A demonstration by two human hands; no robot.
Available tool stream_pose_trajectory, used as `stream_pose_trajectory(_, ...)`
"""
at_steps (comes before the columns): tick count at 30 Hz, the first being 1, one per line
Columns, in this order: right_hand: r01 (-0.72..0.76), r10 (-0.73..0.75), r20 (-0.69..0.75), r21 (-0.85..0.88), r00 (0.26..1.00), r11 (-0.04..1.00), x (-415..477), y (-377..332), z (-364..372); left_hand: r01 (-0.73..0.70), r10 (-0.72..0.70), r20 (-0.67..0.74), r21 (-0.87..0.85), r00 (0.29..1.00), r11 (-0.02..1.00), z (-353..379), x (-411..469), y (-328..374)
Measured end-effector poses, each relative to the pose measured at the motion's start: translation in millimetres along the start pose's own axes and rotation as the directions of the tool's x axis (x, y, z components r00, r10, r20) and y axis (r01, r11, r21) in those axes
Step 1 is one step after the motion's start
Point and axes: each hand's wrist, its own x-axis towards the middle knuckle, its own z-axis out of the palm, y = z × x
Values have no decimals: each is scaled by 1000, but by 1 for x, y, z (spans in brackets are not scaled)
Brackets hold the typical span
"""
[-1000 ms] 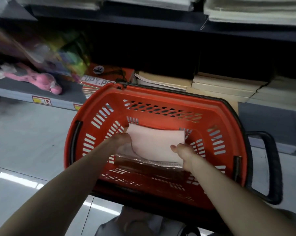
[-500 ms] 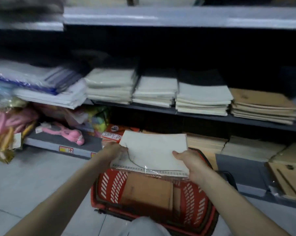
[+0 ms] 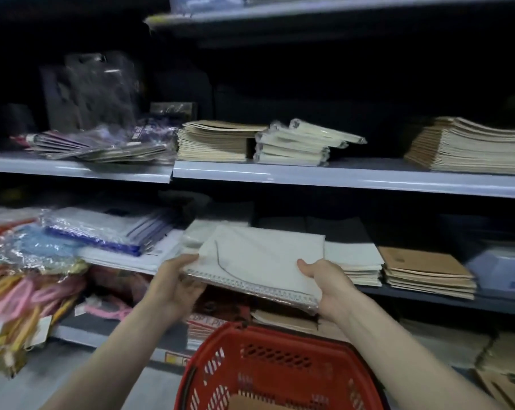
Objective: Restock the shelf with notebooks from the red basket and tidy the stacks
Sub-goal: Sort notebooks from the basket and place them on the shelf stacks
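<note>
Both hands hold a small stack of white spiral notebooks (image 3: 259, 258) wrapped in clear plastic, level with the middle shelf. My left hand (image 3: 173, 279) grips its left edge, thumb on top. My right hand (image 3: 327, 279) grips the right edge the same way. The stack hovers just in front of white notebook stacks (image 3: 350, 255) on that shelf. The red basket (image 3: 277, 371) sits on the floor below my arms, with a brown notebook (image 3: 250, 403) showing inside.
Brown notebooks (image 3: 424, 270) lie right of the white stacks. The upper shelf (image 3: 339, 176) carries brown stacks (image 3: 214, 140), wrapped cream notebooks (image 3: 303, 143) and a fanned brown pile (image 3: 469, 146). Plastic-wrapped items (image 3: 102, 232) and pink goods (image 3: 28, 291) crowd the left.
Both hands lifted the wrapped notebooks out of the basket and carried them up and forward to the middle shelf. My view rose from the basket to the shelves.
</note>
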Motion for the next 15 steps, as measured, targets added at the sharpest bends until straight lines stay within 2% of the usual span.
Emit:
stream_pose_trajectory(3, -22, 30, -65, 121, 997, 992, -55, -29, 45, 39, -34, 101, -46, 994, 998, 2, -6, 1)
stream_pose_trajectory(5, -24, 47, -109, 202, 993, 979, -50, -29, 62, 32, -42, 154, 67, 987, 997, 10, -9, 1)
stream_pose_trajectory(9, -25, 56, -83, 331, 995, 943, -28, -21, 100, -36, -66, 271, 356, 960, 934, 33, -16, -6)
stream_pose_trajectory(11, -30, 64, -68, 419, 996, 908, -24, -18, 117, -58, -67, 267, 437, 961, 898, 44, -13, -13)
stream_pose_trajectory(13, -40, 35, 19, 480, 999, 876, -25, -17, 129, -87, -15, 220, 445, 975, 891, 47, -6, -19)
stream_pose_trajectory(15, -81, 39, 100, 462, 994, 883, -22, -17, 126, -94, 36, 138, 438, 990, 894, 40, 9, -15)
